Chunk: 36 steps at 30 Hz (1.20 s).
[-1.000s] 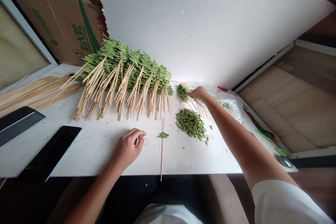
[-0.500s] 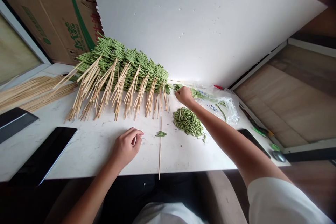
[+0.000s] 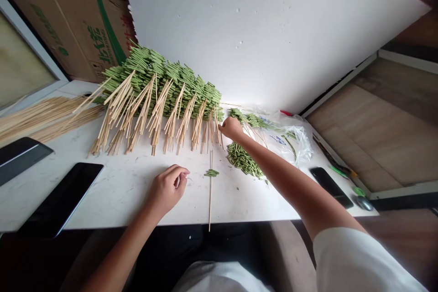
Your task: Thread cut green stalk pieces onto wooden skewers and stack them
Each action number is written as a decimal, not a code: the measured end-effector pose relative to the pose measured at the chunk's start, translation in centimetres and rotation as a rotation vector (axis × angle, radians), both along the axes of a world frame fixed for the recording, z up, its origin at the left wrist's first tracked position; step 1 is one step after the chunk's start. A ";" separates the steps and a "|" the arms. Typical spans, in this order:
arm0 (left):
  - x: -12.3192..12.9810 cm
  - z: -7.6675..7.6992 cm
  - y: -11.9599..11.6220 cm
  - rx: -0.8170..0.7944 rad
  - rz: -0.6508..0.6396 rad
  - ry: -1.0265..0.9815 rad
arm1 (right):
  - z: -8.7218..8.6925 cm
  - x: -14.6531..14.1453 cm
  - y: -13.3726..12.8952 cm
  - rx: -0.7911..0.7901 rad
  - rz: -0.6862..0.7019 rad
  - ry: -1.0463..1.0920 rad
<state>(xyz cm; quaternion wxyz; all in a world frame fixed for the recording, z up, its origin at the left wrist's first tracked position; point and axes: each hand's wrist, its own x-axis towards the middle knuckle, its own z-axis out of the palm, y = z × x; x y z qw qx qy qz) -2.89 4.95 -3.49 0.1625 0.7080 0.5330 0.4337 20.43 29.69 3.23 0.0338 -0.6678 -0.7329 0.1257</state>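
My left hand (image 3: 170, 188) rests on the table with fingers curled in and nothing visible in them. Right of it lies a bamboo skewer (image 3: 210, 200) with a few short green bean pieces (image 3: 211, 173) across it, its lower end past the table edge. My right hand (image 3: 233, 129) is closed at the right end of a big stack of threaded bean skewers (image 3: 185, 89), fingertips by the bare sticks. Whatever it pinches is hidden. Below that hand is a heap of loose cut bean pieces (image 3: 244, 160), partly covered by the forearm.
Bare bamboo sticks (image 3: 44, 116) lie at the left, near two dark phones (image 3: 63, 200). A few more threaded skewers (image 3: 255, 120) and a clear plastic bag (image 3: 301, 141) are at the back right. Another phone (image 3: 331, 187) lies at right. A white board (image 3: 260, 32) stands behind.
My right hand has moved a little left, from over the small group of skewers to the end of the big stack. My left hand and the skewer before me stay put.
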 end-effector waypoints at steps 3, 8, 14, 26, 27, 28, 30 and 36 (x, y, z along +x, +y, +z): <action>0.0 0.1 0.0 0.000 0.002 0.001 | 0.9 0.5 0.0 0.025 -0.001 -0.042; 0.0 0.1 0.0 0.009 -0.001 -0.004 | 3.6 4.3 1.5 0.165 -0.116 -0.227; 0.1 0.2 0.0 0.015 -0.003 0.002 | 4.4 8.3 2.1 0.023 -0.195 -0.345; 0.0 0.2 0.0 0.008 -0.001 -0.007 | 5.5 8.9 1.6 0.106 -0.214 0.058; 0.0 0.1 0.0 0.011 -0.001 -0.009 | 5.6 8.4 1.4 0.117 -0.211 0.089; 0.0 0.1 0.0 0.014 -0.002 -0.011 | 5.5 7.8 1.2 0.114 -0.206 0.115; 0.0 0.1 0.0 0.019 -0.003 -0.012 | 5.2 6.7 1.0 0.080 -0.188 0.162; 0.0 0.0 0.1 0.031 0.001 -0.005 | 3.4 4.1 0.7 0.041 -0.169 0.257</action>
